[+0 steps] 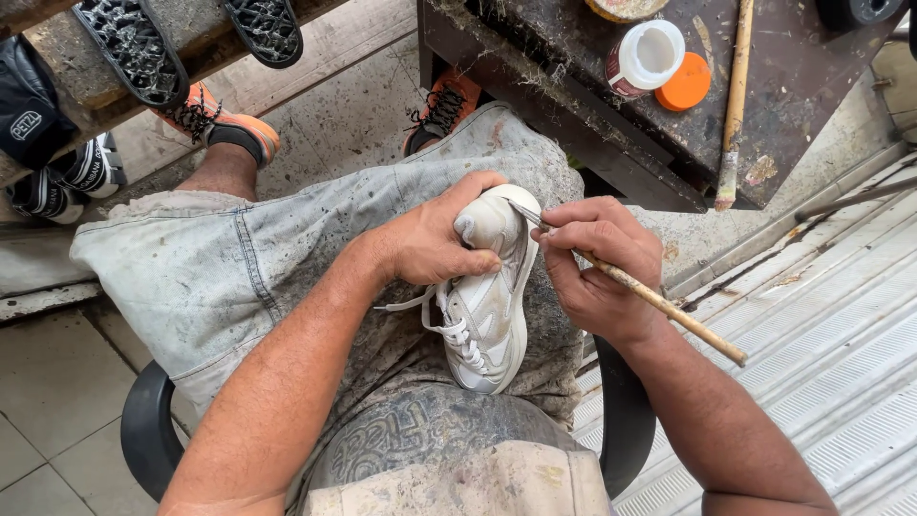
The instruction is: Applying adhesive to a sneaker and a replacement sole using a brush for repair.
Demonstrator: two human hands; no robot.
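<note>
Two hands, both occupied. My left hand (pixel 435 239) is closed over the toe of a white sneaker (pixel 487 306), thumb pressed along the upper; the shoe lies on my lap, toe toward 12 o'clock, laces (pixel 449 325) trailing toward 8 o'clock. My right hand (pixel 597 263) pinches a thin wooden-handled brush (pixel 659 304), its tip touching the sole edge near the toe and its handle running out toward 4 o'clock.

Risks, as I judge them:
- The shoe rests only on cloth and my left palm; a loosened hold could let it roll off the knee.
- The brush tip sits right at the seam of sole and upper; a slip could smear whatever it carries onto the white upper or my thumb.
- The loose laces lie near the work and could be caught up.

Surface: stained grey shorts (pixel 287 248) over my thighs; I sit on a black plastic chair (pixel 148 435).

Surroundings: at 1 o'clock, a dark, crusted workbench (pixel 611 124) bearing an open white jar (pixel 645 57), its orange lid (pixel 686 82) just beside it, and a second long stick (pixel 734 105). At 10 o'clock, a wooden plank (pixel 86 86) with black shoe soles (pixel 134 48) on it. Corrugated metal flooring (pixel 812 363) at 4 o'clock; tiles (pixel 48 382) at 8 o'clock.
</note>
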